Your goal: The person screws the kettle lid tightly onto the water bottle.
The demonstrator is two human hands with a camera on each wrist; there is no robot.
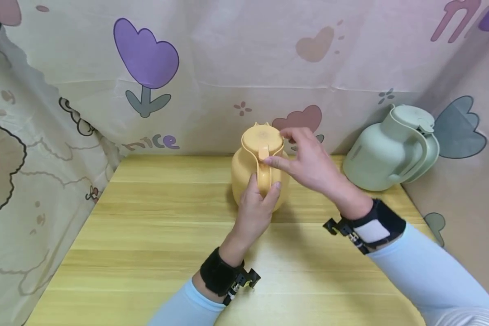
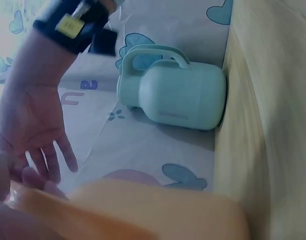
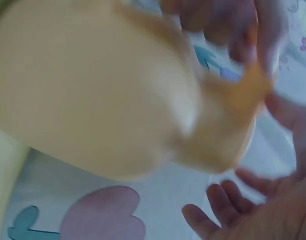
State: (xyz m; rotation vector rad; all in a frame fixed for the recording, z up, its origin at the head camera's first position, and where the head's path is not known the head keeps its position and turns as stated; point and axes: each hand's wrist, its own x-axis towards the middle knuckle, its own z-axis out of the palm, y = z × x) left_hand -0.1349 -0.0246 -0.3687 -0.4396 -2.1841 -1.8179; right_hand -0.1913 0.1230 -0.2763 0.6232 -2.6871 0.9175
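Observation:
A yellow thermos jug stands upright on the wooden table, its handle facing me. Its round lid looks closed, with a small thumb tab above the handle. My left hand grips the jug's handle, fingers curled round it in the right wrist view. My right hand is spread beside the lid, thumb at the tab and index finger near the rim. Its other fingers extend loosely past the jug's neck in the right wrist view, apart from it.
A pale green thermos jug of similar shape stands at the table's back right corner, beside the curtain. Patterned fabric hangs behind and along both sides of the wooden table.

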